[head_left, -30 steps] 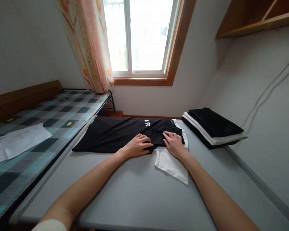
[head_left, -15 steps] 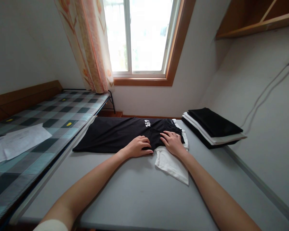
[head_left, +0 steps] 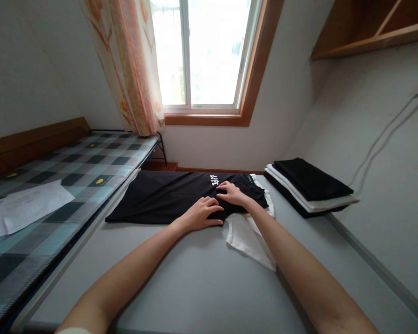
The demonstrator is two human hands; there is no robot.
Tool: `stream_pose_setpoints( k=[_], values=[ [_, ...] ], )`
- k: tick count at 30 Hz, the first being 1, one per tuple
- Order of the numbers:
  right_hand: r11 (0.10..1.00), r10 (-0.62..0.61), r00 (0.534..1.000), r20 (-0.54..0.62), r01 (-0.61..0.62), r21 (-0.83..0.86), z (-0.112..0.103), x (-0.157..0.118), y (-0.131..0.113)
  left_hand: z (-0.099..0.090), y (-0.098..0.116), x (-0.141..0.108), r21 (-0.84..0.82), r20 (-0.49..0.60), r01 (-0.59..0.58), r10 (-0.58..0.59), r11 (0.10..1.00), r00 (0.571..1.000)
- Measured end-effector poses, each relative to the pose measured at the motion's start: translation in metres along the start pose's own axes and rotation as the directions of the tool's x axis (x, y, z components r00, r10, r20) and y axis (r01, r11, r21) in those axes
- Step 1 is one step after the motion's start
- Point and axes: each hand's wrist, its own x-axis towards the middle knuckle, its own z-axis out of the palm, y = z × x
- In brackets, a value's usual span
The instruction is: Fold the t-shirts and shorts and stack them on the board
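A black T-shirt with white lettering and white parts at its right end lies across the grey table, its body folded lengthwise. One white sleeve sticks out toward me from the near side. My left hand rests on the shirt's near edge, left of the sleeve, fingers spread and slightly bent. Just beyond it, my right hand is on or just over the black cloth below the lettering, fingers apart. Neither hand grips the fabric.
A stack of folded black and white clothes sits at the table's back right, by the wall. On the left a bed with a checked mattress adjoins the table, with paper sheets on it. A wooden shelf hangs upper right.
My right hand has moved left across the shirt, from near its white-edged end to below the lettering, closer to my left hand. The left hand has stayed nearly in place.
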Motion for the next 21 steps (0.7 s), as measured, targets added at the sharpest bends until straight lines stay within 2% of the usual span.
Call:
stream_pose_setpoints(
  k=[4, 9, 12, 16, 21],
  values=[
    [0.996, -0.092, 0.991, -0.094, 0.092, -0.006, 0.006, 0.002, -0.002, 0.002, -0.001, 0.0, -0.004, -0.006, 0.009, -0.009, 1.0, 1.0],
    [0.988, -0.107, 0.976, -0.191, 0.083, -0.126, 0.02, -0.005, -0.002, 0.003, -0.003, -0.001, 0.006, 0.016, 0.01, -0.01, 1.0, 1.0],
    [0.99, -0.088, 0.972, -0.217, 0.061, -0.129, 0.014, -0.015, 0.009, 0.002, -0.002, 0.0, 0.005, 0.017, -0.002, 0.002, 1.0, 1.0],
    [0.993, 0.011, 0.942, -0.336, -0.05, -0.108, -0.008, -0.036, 0.039, -0.001, 0.002, 0.001, 0.01, 0.025, 0.008, -0.009, 1.0, 1.0],
    [0.974, 0.216, 0.853, -0.475, -0.224, 0.042, -0.03, -0.069, 0.086, -0.005, 0.005, 0.001, -0.004, 0.044, 0.04, -0.039, 0.999, 0.998]
  ],
)
